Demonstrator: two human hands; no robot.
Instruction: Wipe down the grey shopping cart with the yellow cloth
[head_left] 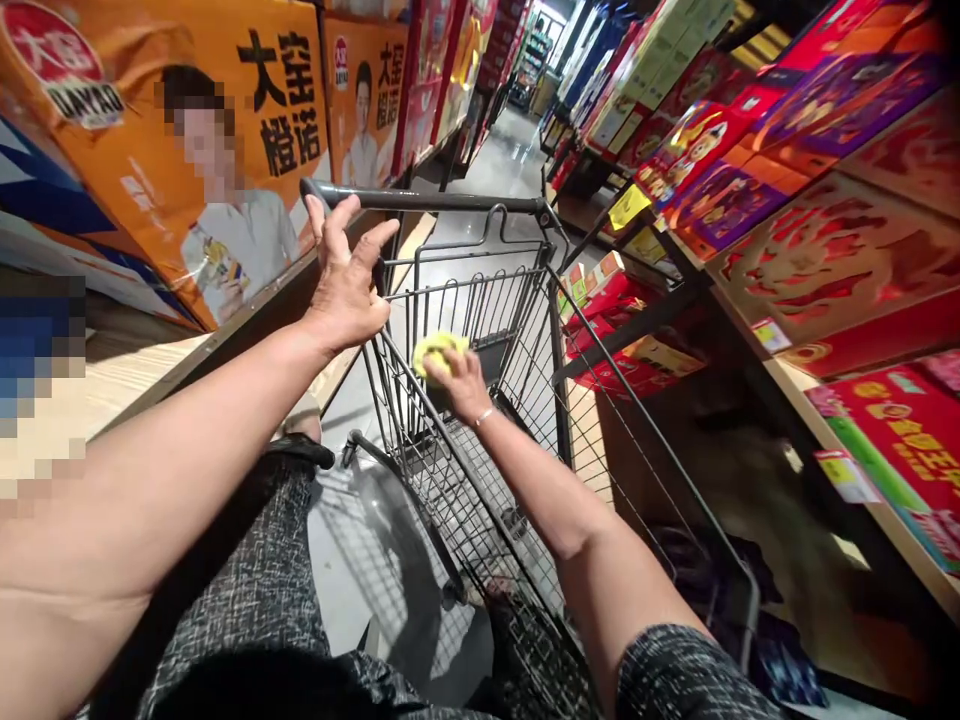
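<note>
A dark wire shopping cart [480, 470] stands before me, its black handlebar [450, 201] at the far end. My left hand [346, 275] rests at the cart's top side rail near the handlebar's left end, fingers spread, nothing seen in it. Inside the basket, my right hand [459, 382] has its fingers pressed on a yellow-green cloth [439, 352], close to the wire panel at the handlebar end. A thin bracelet is on the right wrist. Part of the cloth is hidden under the fingers.
Orange drink cartons [262, 230] stand on a shelf to the left. Red and purple gift boxes [720, 200] fill the shelves [795, 385] on the right. Between them, an aisle floor [499, 150] runs away at the top. A cart wheel [349, 452] shows below my left hand.
</note>
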